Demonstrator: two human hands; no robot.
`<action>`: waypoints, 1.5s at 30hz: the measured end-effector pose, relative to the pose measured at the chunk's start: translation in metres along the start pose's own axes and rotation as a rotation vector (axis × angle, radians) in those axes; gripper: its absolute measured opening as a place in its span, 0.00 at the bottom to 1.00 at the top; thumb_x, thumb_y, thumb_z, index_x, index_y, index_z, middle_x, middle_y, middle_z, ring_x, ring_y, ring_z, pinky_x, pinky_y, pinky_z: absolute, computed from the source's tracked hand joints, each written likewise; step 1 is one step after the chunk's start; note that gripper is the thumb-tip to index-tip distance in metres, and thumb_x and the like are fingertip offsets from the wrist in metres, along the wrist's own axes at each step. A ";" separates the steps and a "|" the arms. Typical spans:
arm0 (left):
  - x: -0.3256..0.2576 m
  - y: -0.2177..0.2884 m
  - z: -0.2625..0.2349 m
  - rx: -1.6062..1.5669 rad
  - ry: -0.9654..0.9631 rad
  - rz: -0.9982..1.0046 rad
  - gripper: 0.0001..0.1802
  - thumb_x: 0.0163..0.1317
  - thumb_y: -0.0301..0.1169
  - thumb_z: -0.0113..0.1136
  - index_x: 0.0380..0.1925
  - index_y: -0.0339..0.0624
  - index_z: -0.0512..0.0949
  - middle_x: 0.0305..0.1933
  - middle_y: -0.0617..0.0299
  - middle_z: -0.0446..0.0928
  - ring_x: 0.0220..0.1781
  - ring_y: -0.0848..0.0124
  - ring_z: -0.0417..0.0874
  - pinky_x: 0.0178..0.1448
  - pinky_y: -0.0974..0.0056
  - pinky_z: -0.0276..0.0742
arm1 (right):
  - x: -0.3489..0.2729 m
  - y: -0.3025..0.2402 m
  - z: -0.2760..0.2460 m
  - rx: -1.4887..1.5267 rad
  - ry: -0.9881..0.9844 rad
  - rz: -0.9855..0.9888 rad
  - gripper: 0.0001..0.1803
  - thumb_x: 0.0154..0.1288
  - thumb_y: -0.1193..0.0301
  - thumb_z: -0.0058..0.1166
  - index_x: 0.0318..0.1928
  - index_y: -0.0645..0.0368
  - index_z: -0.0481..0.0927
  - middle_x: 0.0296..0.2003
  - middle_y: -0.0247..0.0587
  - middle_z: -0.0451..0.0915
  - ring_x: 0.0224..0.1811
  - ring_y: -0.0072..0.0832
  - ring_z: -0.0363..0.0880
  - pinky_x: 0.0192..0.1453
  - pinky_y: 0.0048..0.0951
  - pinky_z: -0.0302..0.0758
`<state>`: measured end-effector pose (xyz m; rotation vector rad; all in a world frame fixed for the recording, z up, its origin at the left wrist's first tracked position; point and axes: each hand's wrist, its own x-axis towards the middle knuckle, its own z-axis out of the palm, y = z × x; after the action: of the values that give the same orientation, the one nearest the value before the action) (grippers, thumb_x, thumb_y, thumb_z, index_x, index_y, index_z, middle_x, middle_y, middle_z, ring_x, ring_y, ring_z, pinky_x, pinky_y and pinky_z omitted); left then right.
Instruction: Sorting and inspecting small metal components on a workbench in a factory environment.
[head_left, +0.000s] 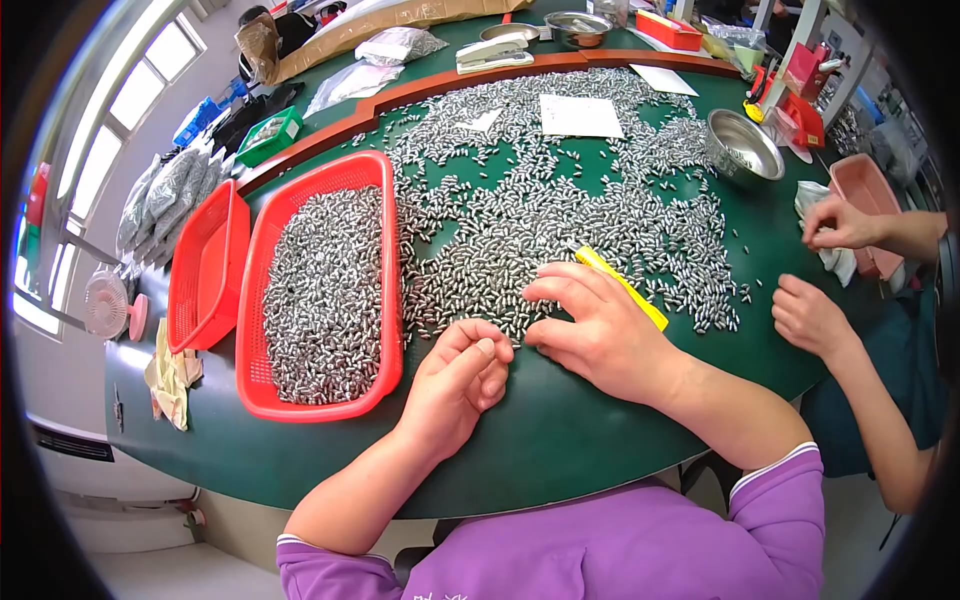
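Note:
Many small silver, pellet-shaped metal pieces (560,215) lie spread over the green table. My left hand (458,385) is at the near edge of this spread, its fingers curled and the thumb pressed against them. Anything inside that hand is hidden. Just to its right, my right hand (605,335) hovers palm-down at the pieces, fingers bent and apart. Along its far side runs a yellow utility knife (628,290); whether the hand touches it I cannot tell. At my left stands a red plastic basket (390,260) filled with the same pieces.
An empty red basket (210,270) stands further left, near a small pink fan (112,305). White papers (580,116) lie on the pieces. A steel bowl (745,145) sits at the right, near a co-worker's hands (815,315). A brown wooden rim (450,88) borders the far side.

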<state>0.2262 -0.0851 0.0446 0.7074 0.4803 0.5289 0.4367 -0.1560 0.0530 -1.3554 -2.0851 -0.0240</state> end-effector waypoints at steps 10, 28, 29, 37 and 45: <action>-0.001 -0.001 0.002 0.089 -0.045 -0.087 0.07 0.73 0.30 0.50 0.48 0.41 0.72 0.40 0.61 0.76 0.29 0.77 0.73 0.31 0.73 0.69 | 0.000 0.000 -0.003 0.212 0.016 0.110 0.07 0.55 0.74 0.65 0.34 0.55 0.81 0.51 0.39 0.75 0.61 0.41 0.72 0.65 0.43 0.70; -0.004 0.000 0.006 0.129 -0.106 -0.149 0.09 0.75 0.34 0.50 0.45 0.40 0.72 0.38 0.62 0.77 0.28 0.78 0.74 0.30 0.73 0.71 | 0.003 -0.007 -0.008 0.398 0.132 0.009 0.11 0.54 0.76 0.68 0.40 0.55 0.85 0.45 0.38 0.75 0.50 0.36 0.77 0.54 0.36 0.75; -0.004 0.000 0.006 0.129 -0.107 -0.150 0.09 0.75 0.34 0.50 0.45 0.40 0.72 0.38 0.62 0.77 0.28 0.78 0.74 0.30 0.73 0.71 | 0.003 -0.007 -0.008 0.379 0.139 -0.014 0.12 0.53 0.76 0.68 0.40 0.55 0.86 0.45 0.38 0.75 0.50 0.36 0.77 0.54 0.37 0.75; -0.003 0.001 0.005 0.114 -0.108 -0.101 0.09 0.75 0.35 0.50 0.44 0.41 0.72 0.39 0.63 0.77 0.29 0.78 0.73 0.31 0.73 0.70 | 0.002 -0.002 -0.006 0.319 0.112 0.030 0.11 0.52 0.78 0.67 0.39 0.56 0.85 0.46 0.38 0.75 0.49 0.36 0.77 0.52 0.36 0.75; -0.001 -0.002 0.001 0.009 0.024 -0.013 0.06 0.71 0.28 0.51 0.46 0.43 0.70 0.40 0.62 0.76 0.32 0.76 0.73 0.36 0.71 0.70 | -0.005 0.006 0.007 -0.015 0.001 0.035 0.11 0.52 0.73 0.65 0.39 0.49 0.84 0.52 0.37 0.76 0.64 0.43 0.70 0.67 0.45 0.68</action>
<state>0.2267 -0.0870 0.0442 0.7066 0.5093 0.5235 0.4390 -0.1544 0.0429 -1.4004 -2.0638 -0.0256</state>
